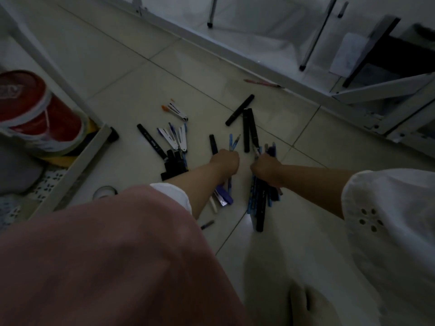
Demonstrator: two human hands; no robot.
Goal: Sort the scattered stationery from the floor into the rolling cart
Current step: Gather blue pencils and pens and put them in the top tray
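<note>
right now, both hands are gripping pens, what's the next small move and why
Probably carry the bundle of pens in the right hand over to the cart tray at the left and set it down. That hand already grips a thick bundle and the left hand holds a few blue pens, so neither looks free to take the black markers lying just beyond them.

Pens (246, 130) lie scattered on the floor (141, 78), right of the cart (80, 156).
</note>
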